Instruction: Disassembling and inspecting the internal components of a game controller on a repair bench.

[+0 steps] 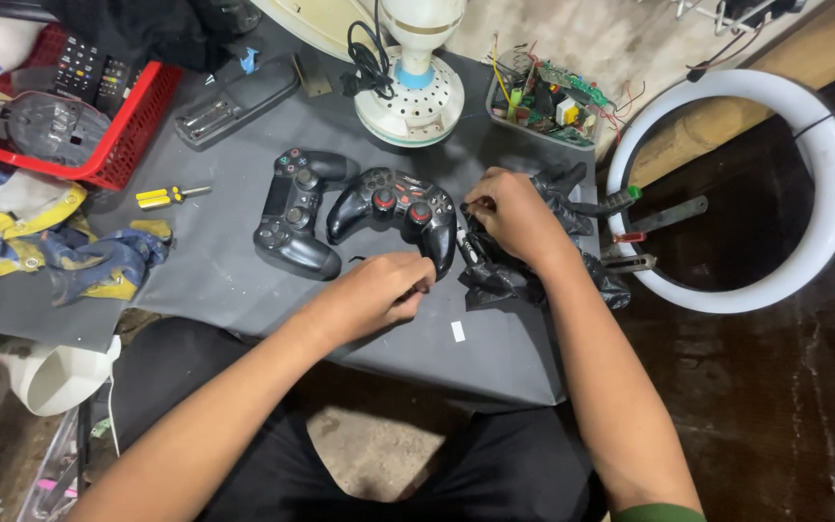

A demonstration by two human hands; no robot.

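- The left hand (386,287) lies on the grey mat (234,261) with its fingers curled narrow, thumb and fingertips pinched together at the lower grip of the black gamepad with red thumbsticks and red buttons (393,215); whether something small sits in the pinch cannot be told.
- The right hand (516,215) is curled over a crumpled black plastic bag (524,275), fingers gripping its upper folds just beside the right grip of that gamepad.
- The gamepad lies face up near the middle of the mat, between the two hands.
- Just left of it, almost touching, lies a plain black gamepad with dark thumbsticks (294,215), also face up.
- A red plastic mesh basket (118,159) stands at the mat's far left corner; it holds a black remote control with small keys (89,72) and a dark grey moulded plastic part (41,126).
- A shallow grey tray (545,104) at the far edge holds green circuit boards with loose coloured wires.
- A small yellow-handled screwdriver (168,196) lies beside the basket.
- A white round fan base with a black cord (410,97) stands at the far edge of the mat.
- A white ring lamp (828,174) lies to the right, off the mat.
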